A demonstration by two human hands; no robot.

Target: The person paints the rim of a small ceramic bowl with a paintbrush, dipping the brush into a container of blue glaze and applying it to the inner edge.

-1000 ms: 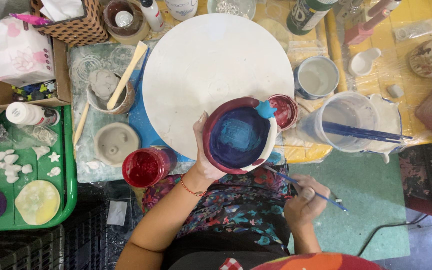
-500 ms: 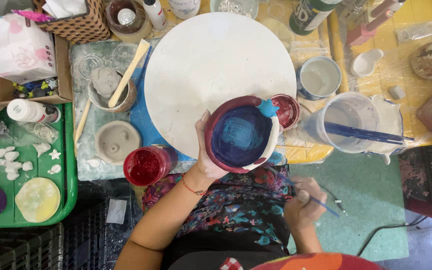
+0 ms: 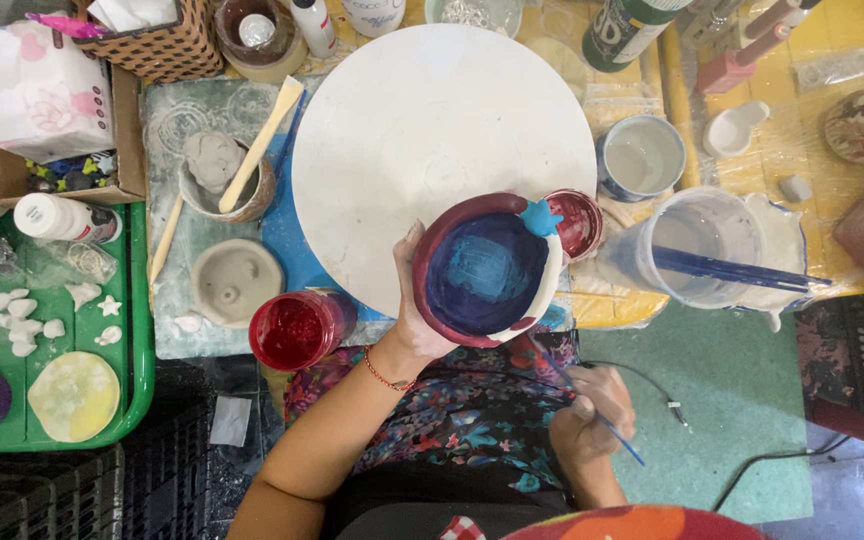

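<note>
While your left hand [image 3: 420, 325] grips the blue-glazed bowl [image 3: 487, 270] near the white disc [image 3: 442, 150], your right hand [image 3: 592, 420] has drawn back. It now pinches the thin brush [image 3: 592, 410] low over your lap, off the bowl.

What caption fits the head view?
Left hand holds a blue-and-maroon bowl over a white round board; right hand holds a paintbrush.

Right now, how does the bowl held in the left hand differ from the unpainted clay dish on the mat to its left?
The painted bowl is glazed blue inside with a dark red rim; the grey clay dish is bare and uncoloured. The painted bowl is held tilted in the left hand, off the table; the grey clay dish rests flat on the mat, untouched. The painted bowl looks larger and deeper. Both are round, open vessels.
</note>
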